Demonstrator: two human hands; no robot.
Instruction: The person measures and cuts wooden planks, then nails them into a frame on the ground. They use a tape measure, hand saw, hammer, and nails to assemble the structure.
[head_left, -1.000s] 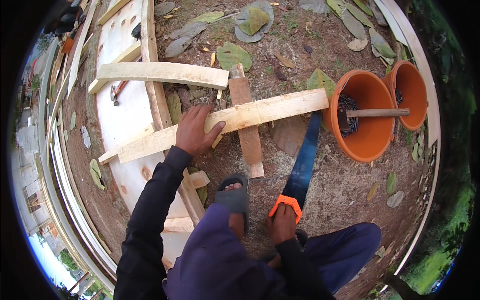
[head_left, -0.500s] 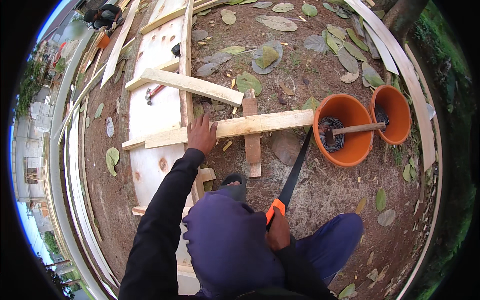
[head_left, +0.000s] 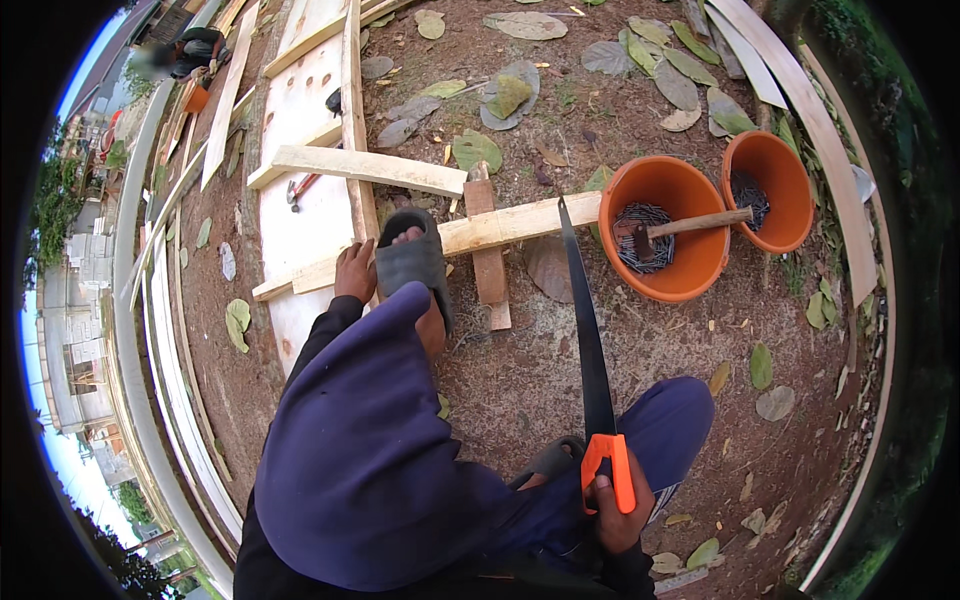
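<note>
Orange pots [head_left: 668, 290]: two, side by side on the soil; handsaw [head_left: 590, 340], orange grip: one; hammers: two, one wooden-handled [head_left: 690, 224] in the nearer pot, one [head_left: 300, 188] on the pale panel [head_left: 300, 100]; grey sandals [head_left: 408, 262]: two; loose pale wood strips [head_left: 480, 232] crossing: three.

Soft, even daylight fills a round fisheye view ringed by a black border. There are no hard shadows and no glare; the dirt ground [head_left: 520, 370] looks evenly lit, and the orange buckets [head_left: 690, 285] show rich colour. The centre is sharp, down to the handsaw [head_left: 590, 340] blade and the fallen leaves [head_left: 505, 95]. Toward the rim, straight boards [head_left: 820, 130] bow into curves, detail smears, and a strip of sky at the lower left is washed out pale.
</note>
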